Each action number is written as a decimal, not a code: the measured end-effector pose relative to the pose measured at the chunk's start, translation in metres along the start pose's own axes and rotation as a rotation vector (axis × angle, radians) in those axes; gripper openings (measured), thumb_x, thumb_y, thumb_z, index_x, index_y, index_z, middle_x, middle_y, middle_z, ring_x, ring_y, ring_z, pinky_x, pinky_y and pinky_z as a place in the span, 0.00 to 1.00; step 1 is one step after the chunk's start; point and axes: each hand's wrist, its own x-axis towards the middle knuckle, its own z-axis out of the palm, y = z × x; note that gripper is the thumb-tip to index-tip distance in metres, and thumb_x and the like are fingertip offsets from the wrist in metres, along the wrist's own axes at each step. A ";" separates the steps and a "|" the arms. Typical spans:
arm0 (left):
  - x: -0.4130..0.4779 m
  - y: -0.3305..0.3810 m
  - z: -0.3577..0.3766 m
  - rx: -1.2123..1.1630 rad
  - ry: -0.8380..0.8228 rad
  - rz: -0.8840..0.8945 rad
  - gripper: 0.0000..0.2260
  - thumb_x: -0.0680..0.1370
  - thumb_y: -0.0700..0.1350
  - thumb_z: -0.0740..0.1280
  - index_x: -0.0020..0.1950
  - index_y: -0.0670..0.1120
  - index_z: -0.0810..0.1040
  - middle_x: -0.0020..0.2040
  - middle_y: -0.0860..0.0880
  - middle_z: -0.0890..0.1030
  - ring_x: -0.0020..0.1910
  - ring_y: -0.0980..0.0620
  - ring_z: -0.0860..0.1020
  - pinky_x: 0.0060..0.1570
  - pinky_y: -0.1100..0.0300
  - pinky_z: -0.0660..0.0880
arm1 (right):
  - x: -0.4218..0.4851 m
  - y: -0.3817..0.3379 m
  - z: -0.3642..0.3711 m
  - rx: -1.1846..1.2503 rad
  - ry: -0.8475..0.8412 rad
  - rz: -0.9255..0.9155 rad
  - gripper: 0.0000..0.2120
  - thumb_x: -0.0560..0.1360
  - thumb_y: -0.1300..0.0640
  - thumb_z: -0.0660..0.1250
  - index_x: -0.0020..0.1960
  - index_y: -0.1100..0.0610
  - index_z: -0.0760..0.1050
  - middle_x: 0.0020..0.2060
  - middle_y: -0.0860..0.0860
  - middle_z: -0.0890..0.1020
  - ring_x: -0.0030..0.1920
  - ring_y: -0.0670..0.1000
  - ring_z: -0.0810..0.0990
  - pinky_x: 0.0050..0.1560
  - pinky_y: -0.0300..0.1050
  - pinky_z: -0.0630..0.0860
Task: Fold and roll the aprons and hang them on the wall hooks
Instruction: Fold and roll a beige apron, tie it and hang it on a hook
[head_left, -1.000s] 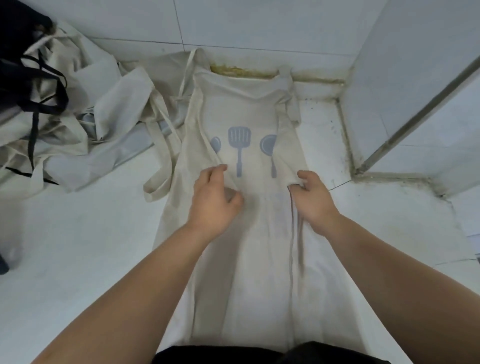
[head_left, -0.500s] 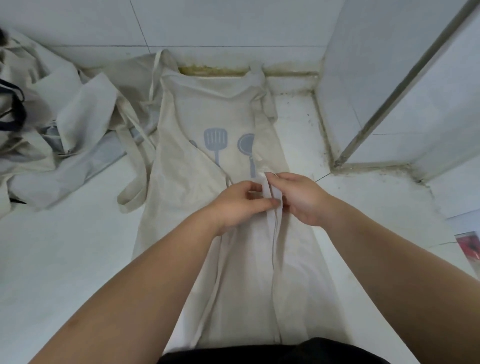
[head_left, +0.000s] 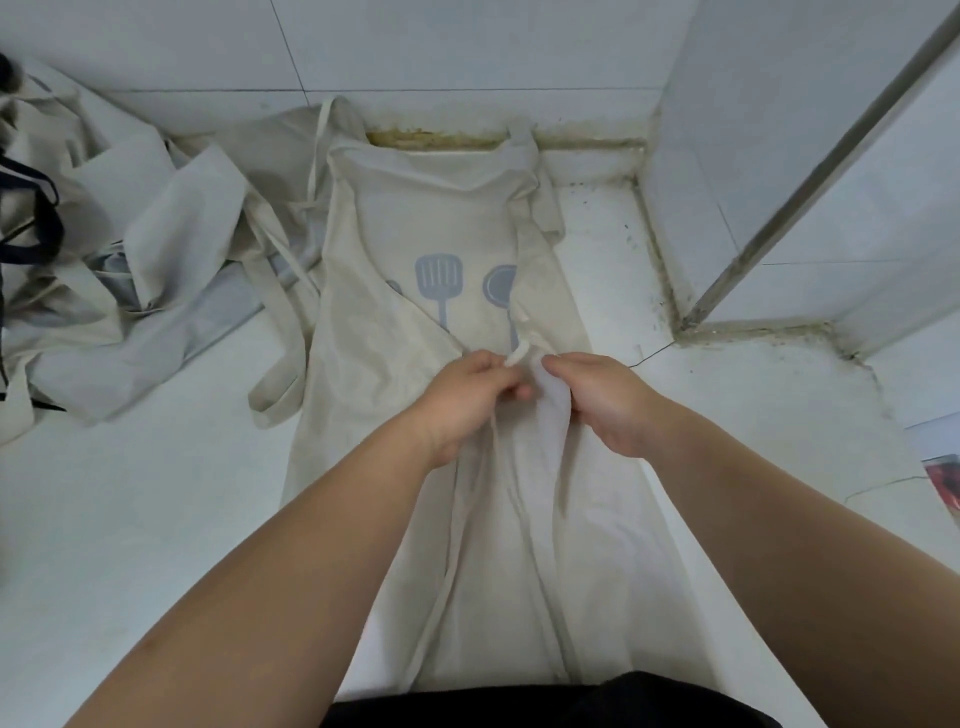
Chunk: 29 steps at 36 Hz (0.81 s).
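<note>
We count one apron (head_left: 426, 218) spread flat on the floor (head_left: 130, 519), and on it three printed utensils: one spatula (head_left: 439, 275), one spoon (head_left: 501, 286) and a third print (head_left: 395, 286) mostly covered by a fold. Two grips are in view, the left grip (head_left: 462, 400) and the right grip (head_left: 608, 400). One heap of further aprons (head_left: 156, 234) lies to the left; how many it holds we cannot tell. One red item (head_left: 948, 483) shows at the right edge.

I get soft, even, cool light over the whole frame, with no hard shadows; only faint grey shade lies on the apron (head_left: 395, 234) at lower centre. The white floor (head_left: 130, 519) washes out pale at lower left, without true glare. Wide-angle bending curves the wall (head_left: 467, 47) joints toward the 2 upper corners. Detail is slightly soft, and fine cloth texture is smeared.
</note>
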 end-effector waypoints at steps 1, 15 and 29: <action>-0.001 0.003 -0.005 -0.099 0.051 -0.001 0.06 0.76 0.39 0.65 0.40 0.43 0.74 0.32 0.47 0.79 0.36 0.49 0.78 0.46 0.56 0.72 | -0.001 0.000 0.001 -0.022 0.018 0.008 0.13 0.77 0.52 0.61 0.49 0.61 0.79 0.45 0.57 0.82 0.47 0.54 0.78 0.52 0.47 0.72; -0.035 0.025 -0.161 0.222 1.057 0.071 0.14 0.78 0.45 0.61 0.62 0.47 0.74 0.59 0.44 0.76 0.56 0.44 0.74 0.55 0.55 0.70 | -0.004 -0.030 0.054 -0.616 0.144 0.036 0.17 0.73 0.49 0.64 0.59 0.56 0.72 0.57 0.55 0.77 0.56 0.57 0.76 0.51 0.44 0.72; -0.032 -0.006 -0.126 0.759 0.471 0.335 0.17 0.75 0.39 0.64 0.63 0.50 0.78 0.65 0.49 0.72 0.67 0.46 0.66 0.66 0.60 0.61 | 0.034 -0.055 0.078 -0.759 0.158 -0.261 0.21 0.80 0.54 0.57 0.72 0.55 0.66 0.66 0.53 0.75 0.67 0.55 0.71 0.68 0.51 0.65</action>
